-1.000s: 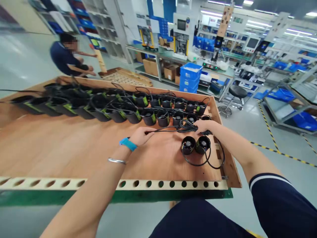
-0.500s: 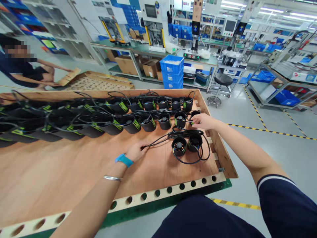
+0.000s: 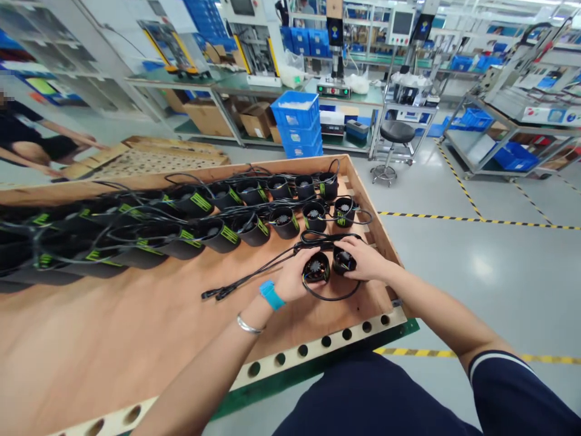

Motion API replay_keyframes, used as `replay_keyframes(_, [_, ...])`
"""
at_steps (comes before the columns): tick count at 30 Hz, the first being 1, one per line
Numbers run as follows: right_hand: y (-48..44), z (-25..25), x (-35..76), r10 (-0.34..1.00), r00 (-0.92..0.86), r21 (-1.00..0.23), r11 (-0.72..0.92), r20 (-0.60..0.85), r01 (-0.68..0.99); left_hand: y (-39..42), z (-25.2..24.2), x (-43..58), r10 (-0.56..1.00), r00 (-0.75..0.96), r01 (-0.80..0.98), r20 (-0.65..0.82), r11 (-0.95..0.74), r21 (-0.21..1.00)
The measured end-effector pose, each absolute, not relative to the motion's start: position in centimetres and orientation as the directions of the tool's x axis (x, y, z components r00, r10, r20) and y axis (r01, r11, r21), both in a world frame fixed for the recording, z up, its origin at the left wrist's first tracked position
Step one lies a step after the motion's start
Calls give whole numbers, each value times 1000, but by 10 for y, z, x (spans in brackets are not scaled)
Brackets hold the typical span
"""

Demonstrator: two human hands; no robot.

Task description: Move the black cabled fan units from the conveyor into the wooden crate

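Note:
My left hand (image 3: 296,275) is wrapped round the left side of a black cylindrical fan (image 3: 316,269), whose finned hub and coloured wires show from above. Its neighbour, a second black cylindrical fan (image 3: 344,260), is gripped from the right by my right hand (image 3: 363,257). Both fans stand upright on the wooden board, close together. A black cable (image 3: 333,298) loops in front of them. Behind lies a bundle of black cables (image 3: 318,239), with connector ends (image 3: 213,295) stretched out to the left on the board.
Rows of similar black fans (image 3: 218,235) with green labels fill the back of the wooden crate (image 3: 370,212). A strip with round holes (image 3: 303,351) edges the front. Beyond stand stacked blue bins (image 3: 297,124), a stool (image 3: 396,133) and a crouching person (image 3: 34,136) at left.
My left hand has let go of the cable ends and moved right to the left fan. My right hand has left the back row and come down to the right fan.

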State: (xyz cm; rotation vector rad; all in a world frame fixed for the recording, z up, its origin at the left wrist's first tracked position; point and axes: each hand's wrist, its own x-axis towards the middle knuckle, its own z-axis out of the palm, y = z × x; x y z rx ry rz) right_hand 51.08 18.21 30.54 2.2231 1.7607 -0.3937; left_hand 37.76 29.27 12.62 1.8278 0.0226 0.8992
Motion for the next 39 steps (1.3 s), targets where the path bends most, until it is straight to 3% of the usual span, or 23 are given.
replay_keyframes(3, [177,315,515,914,263,65,-256,-310,965,295,131,382,401,725,-385,560,-438,812])
replay_keyframes(10, [165,324,502,857,398,212,-344,-327,915,291,140,393,416,742,-354,526,-423,834])
replay_keyframes(12, [164,325,498,842,423,239,-359,-334,903,298,139,385,355,779,-357,516,-426,831])
replay_keyframes(15, [168,341,502,849,377,129,-354,-370,926,322,142,368,228,840,-386,493,-388,837])
replay_keyframes(18, [193,366,520,940,223,19,-226,-258,974,358,155,370,354,837,-278,417,-380,882])
replay_keyframes(21, [240,380,548,954,213,225,-165,-209,960,389,174,404,491,800,-15,345,-558,830])
replay_keyframes(24, [288,368,575,829,372,468,-155,-417,870,404,185,449,500,845,240,190,-671,702])
replay_keyframes(27, [312,346,593,726,406,527,-70,-555,847,407,182,475,509,856,336,90,-679,653])
replay_keyframes(32, [313,333,601,802,291,496,8,-522,868,411,170,477,417,898,233,139,-721,653])
replay_keyframes(39, [318,332,595,811,363,546,-66,-458,835,426,170,485,267,943,75,199,-753,654])
